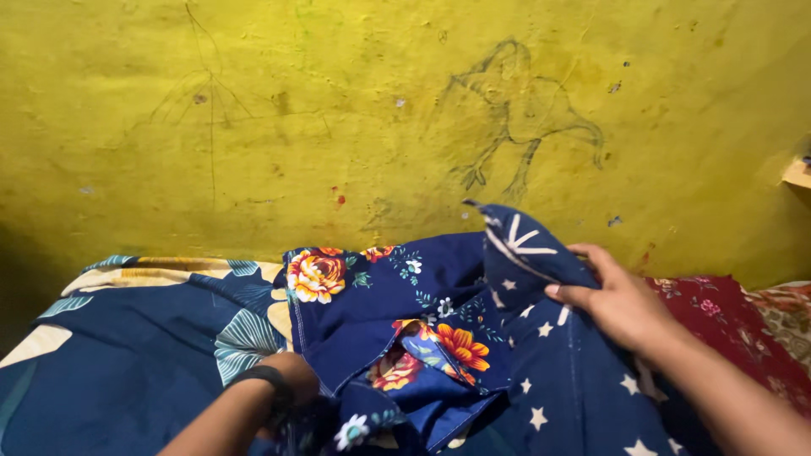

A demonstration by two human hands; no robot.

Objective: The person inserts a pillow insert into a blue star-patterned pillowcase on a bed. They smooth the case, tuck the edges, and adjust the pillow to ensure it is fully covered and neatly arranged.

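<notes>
Gripping one blue starred cloth (541, 253), right hand (621, 304); left hand (291, 384) buried in one floral cloth (380, 295), grip unclear.

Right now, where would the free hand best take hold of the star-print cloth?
Probably the raised corner of the star-print cloth, from the left: it stands up in a peak clear of the floral sheet, with the right hand gripping its right side.

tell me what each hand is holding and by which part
The right hand pinches a raised corner of the navy star-print cloth. The left hand is tucked into the floral cloth; its grip is hidden.
</notes>
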